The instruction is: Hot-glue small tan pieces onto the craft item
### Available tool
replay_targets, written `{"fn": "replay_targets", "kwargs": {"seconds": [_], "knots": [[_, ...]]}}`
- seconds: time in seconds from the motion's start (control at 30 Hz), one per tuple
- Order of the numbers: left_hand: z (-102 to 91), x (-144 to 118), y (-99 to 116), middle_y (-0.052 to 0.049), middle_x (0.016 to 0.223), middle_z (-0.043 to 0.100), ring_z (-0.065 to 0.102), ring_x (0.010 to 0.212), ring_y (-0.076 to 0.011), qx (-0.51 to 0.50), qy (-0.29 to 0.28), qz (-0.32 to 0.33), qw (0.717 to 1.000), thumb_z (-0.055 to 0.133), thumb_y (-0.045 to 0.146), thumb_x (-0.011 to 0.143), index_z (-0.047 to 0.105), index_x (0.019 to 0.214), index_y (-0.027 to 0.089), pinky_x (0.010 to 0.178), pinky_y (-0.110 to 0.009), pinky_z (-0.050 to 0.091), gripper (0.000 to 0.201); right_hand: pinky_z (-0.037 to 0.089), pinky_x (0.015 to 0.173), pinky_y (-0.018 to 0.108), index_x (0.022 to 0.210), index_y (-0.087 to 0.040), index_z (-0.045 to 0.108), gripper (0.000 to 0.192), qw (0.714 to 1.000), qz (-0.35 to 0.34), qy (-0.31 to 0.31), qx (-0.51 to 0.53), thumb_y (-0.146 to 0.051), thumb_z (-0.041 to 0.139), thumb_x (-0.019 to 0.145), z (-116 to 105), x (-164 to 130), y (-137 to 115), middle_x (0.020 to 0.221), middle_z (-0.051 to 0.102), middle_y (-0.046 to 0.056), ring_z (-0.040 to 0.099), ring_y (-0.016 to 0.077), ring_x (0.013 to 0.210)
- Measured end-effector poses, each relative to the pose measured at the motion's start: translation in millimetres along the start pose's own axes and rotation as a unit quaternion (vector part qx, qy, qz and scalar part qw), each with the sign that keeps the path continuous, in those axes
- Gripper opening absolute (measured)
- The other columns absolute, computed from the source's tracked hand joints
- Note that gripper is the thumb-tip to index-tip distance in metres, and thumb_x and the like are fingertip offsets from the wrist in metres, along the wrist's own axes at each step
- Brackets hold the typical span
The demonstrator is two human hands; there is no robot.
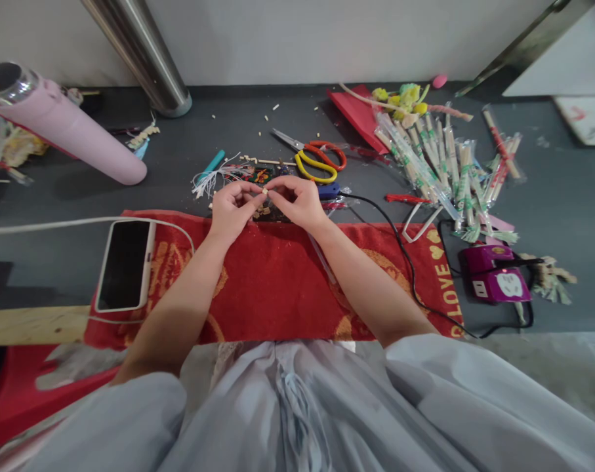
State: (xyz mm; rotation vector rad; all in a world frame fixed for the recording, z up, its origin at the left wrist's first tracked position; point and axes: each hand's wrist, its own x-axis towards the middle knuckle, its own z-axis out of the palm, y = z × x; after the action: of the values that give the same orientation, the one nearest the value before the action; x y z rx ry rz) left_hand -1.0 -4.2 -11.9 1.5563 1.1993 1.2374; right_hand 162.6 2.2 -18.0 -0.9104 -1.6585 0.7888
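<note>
My left hand [233,208] and my right hand [297,202] meet above the far edge of a red towel [272,282]. Their fingertips pinch one small pale bead-like piece [264,191] between them; its exact kind is too small to make out. More small tan pieces [262,211] lie just below the fingers, partly hidden by them. Left of my hands is a bundle of white strings [223,177] beside a teal stick [212,165]. Scissors [317,160] with red and yellow handles rest behind my right hand. A blue tool handle [328,191] with a black cord touches or nearly touches that hand.
A phone [124,265] with a white cable lies on the towel's left. A pink bottle [75,131] and a steel cylinder [144,59] stand at the back left. Wrapped stick bundles [432,154] lie at right, near a purple power socket [496,275].
</note>
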Motion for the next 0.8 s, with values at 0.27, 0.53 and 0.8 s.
{"fn": "replay_targets", "kwargs": {"seconds": [0.27,0.53,0.8], "knots": [[0.0,-0.9,1.9,0.007,0.044,0.050,0.042,0.035,-0.0059,0.015,0.015,0.019,1.000,0.074,0.053,0.070,0.066,0.076,0.022,0.037,-0.022,0.032,0.033,0.036,0.052,0.023,0.087,-0.015,0.067,0.033,1.000,-0.009,-0.019,0.006,-0.047,0.063,0.083,-0.6,0.3,-0.6,0.061,0.053,-0.003,0.040,0.0068,0.053],[-1.4,-2.1,1.8,0.003,0.051,0.055,0.048,0.047,-0.0088,0.066,0.032,0.053,0.996,0.071,0.051,0.073,0.069,0.076,0.022,0.048,-0.024,0.038,0.030,0.037,0.055,0.024,0.086,-0.015,0.066,0.036,1.000,0.001,-0.029,0.003,-0.051,0.064,0.083,-0.2,1.3,2.1,0.062,0.053,-0.003,0.040,0.0075,0.054],[-1.9,-2.6,0.5,0.002,0.056,0.058,0.049,0.049,-0.0089,0.076,0.035,0.058,0.995,0.070,0.048,0.075,0.070,0.077,0.022,0.049,-0.024,0.039,0.025,0.036,0.055,0.024,0.085,-0.016,0.066,0.028,1.000,0.001,-0.029,0.003,-0.044,0.065,0.084,-0.1,1.3,2.1,0.061,0.053,-0.004,0.040,0.0077,0.054]]}}
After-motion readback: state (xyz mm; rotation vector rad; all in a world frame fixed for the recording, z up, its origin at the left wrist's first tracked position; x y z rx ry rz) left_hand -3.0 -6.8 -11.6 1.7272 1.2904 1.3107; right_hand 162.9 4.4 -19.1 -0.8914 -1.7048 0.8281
